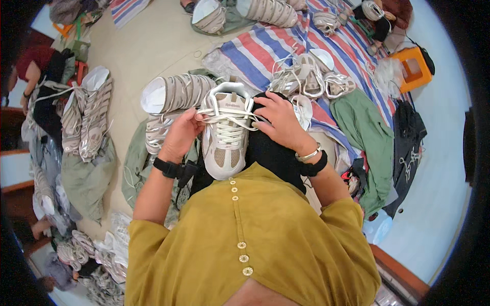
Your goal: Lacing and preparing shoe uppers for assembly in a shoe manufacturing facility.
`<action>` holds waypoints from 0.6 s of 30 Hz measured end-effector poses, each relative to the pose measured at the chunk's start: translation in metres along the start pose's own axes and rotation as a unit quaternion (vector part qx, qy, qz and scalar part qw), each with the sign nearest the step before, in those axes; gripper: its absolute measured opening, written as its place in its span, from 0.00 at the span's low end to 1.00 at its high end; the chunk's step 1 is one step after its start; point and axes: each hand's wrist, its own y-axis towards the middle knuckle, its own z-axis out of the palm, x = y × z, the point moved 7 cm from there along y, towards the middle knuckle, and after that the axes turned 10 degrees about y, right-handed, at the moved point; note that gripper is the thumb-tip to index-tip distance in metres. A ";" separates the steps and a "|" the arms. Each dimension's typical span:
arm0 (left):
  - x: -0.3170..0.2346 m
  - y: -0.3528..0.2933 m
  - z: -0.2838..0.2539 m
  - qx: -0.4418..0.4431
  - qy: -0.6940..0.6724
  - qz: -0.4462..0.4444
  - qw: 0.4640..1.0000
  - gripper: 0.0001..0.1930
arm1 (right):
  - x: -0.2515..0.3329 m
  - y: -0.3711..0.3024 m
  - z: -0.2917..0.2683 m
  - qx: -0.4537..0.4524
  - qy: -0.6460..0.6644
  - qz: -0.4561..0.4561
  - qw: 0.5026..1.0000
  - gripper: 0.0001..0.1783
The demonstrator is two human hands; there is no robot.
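Observation:
A beige and white sneaker (224, 143) rests on my lap, its toe pointing toward me and its heel away. White shoelaces (228, 121) criss-cross its tongue, with loose lengths reaching out to both sides. On the left of the collar, my left hand (182, 133) pinches a lace between thumb and fingertips. My right hand (284, 121) is at the opposite side, its thumb and fingers closing on the other lace, partly hidden. Just beyond my left hand lie a row of nested sneakers (178, 91) and more shoes below it.
Laced sneakers (309, 76) sit on a striped sheet (255, 48) beyond my right hand. Green cloth (363, 145) lies at right, near an orange stool (414, 69). More stacked sneakers (94, 115) stand at left beside a person in dark red (31, 64).

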 end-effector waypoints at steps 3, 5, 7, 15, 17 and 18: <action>-0.010 -0.006 0.002 0.061 -0.010 0.040 0.997 0.14 | 0.009 -0.002 0.005 0.028 -0.077 -0.015 0.997 0.14; -0.016 -0.012 -0.007 0.015 -0.003 0.033 0.999 0.14 | 0.012 -0.002 0.008 0.049 -0.063 -0.018 0.997 0.15; -0.018 -0.017 -0.021 -0.069 0.014 0.024 0.997 0.15 | 0.020 -0.001 0.009 0.068 -0.053 -0.031 0.996 0.19; -0.074 -0.010 -0.039 -0.161 0.255 0.092 0.949 0.27 | 0.048 0.009 0.028 0.109 0.239 -0.009 0.965 0.25; -0.074 0.000 -0.027 -0.118 0.268 0.065 0.954 0.28 | 0.052 0.012 0.028 0.111 0.254 -0.017 0.961 0.24; -0.071 0.006 -0.018 -0.066 0.283 0.036 0.956 0.29 | 0.052 0.012 0.027 0.107 0.268 -0.017 0.957 0.23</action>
